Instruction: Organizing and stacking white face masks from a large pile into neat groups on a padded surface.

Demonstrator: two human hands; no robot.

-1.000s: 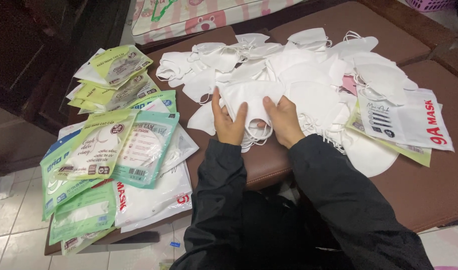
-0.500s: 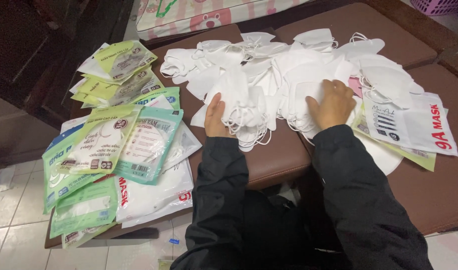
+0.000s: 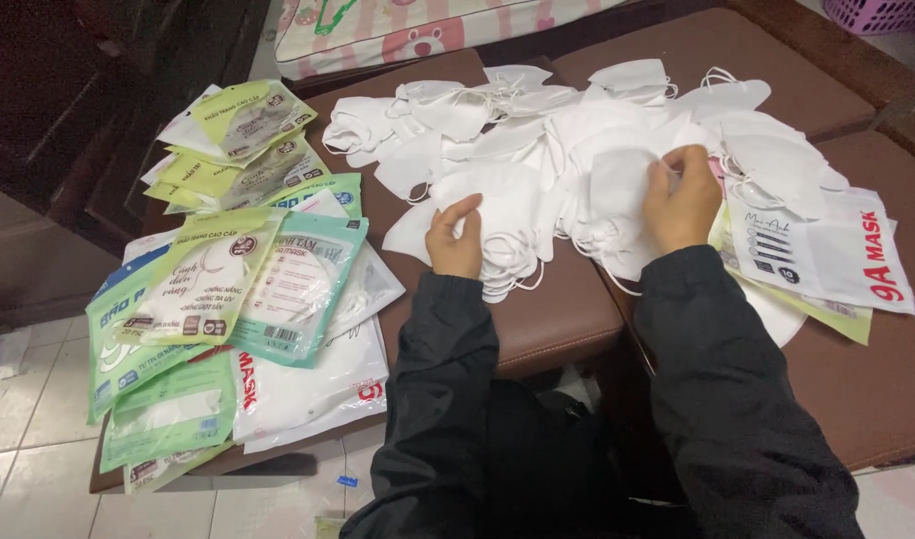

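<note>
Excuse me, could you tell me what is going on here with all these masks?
A person in black sleeves is working through a heap of loose white face masks spread over brown cushions. The left hand rests on a small stack of masks at the near edge, while the right hand pinches one mask in the heap. Green and white mask packets lie piled to the left, and more packets lie to the right.

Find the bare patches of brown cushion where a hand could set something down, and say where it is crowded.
Bare brown cushion shows at the near edge between the left hand and right hand, and at far right below the white packet. Crowded: the white mask pile and the green packets at left.
</note>
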